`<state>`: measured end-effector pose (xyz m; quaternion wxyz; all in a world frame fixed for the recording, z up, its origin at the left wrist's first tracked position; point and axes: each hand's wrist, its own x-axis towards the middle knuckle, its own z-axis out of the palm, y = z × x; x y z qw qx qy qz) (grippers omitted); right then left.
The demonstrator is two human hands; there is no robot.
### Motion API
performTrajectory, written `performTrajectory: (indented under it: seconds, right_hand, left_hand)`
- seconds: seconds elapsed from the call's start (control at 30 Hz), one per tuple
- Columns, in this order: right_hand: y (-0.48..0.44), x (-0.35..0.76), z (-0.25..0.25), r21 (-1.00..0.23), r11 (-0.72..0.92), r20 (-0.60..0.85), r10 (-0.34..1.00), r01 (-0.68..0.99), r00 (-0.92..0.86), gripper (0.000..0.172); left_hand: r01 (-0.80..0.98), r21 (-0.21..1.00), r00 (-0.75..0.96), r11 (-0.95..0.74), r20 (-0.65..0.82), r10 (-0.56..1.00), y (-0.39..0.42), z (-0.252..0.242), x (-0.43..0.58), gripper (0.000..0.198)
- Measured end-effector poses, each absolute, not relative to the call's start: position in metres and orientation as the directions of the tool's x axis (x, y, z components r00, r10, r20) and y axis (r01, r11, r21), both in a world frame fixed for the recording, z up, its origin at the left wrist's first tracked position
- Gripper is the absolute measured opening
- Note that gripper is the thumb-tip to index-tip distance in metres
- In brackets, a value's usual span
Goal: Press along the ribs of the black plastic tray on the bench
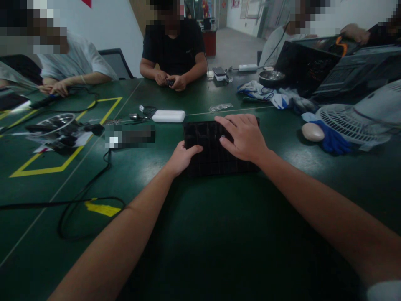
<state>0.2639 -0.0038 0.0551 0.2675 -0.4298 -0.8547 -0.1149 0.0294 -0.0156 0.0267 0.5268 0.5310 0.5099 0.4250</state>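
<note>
A black compartment tray (206, 146) lies flat on the green table (200, 234) in front of me. My left hand (181, 159) grips the tray's near left corner, thumb on top and fingers curled under the edge. My right hand (242, 136) rests on the tray's right half with fingers spread flat, fingertips reaching toward the middle compartments. Whether anything small sits under those fingertips cannot be made out.
A white rectangular box (168, 116) and a small plastic bag (221, 107) lie beyond the tray. A black cable (81, 196) loops at the left beside yellow tape lines (62, 167). A white fan (360, 117), blue glove (332, 140) and black equipment cases (338, 67) crowd the right. Other people sit across the table.
</note>
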Motion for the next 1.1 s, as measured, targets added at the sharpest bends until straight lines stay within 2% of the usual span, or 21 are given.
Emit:
performTrajectory:
  seconds: [0.33,1.1]
  right_hand:
    - [-0.0029,0.2640,0.0543,-0.023,0.599,0.565,0.668,0.800,-0.484,0.056]
    - [-0.0033,0.2639,0.0548,-0.027,0.606,0.564,0.666,0.795,-0.488,0.058]
  left_hand:
    - [0.047,0.995,0.113,0.088,-0.093,0.989,-0.0175,0.0284,0.0306,0.034]
    - [0.090,0.993,0.119,0.072,-0.082,0.989,-0.0164,0.0280,0.0306,0.036]
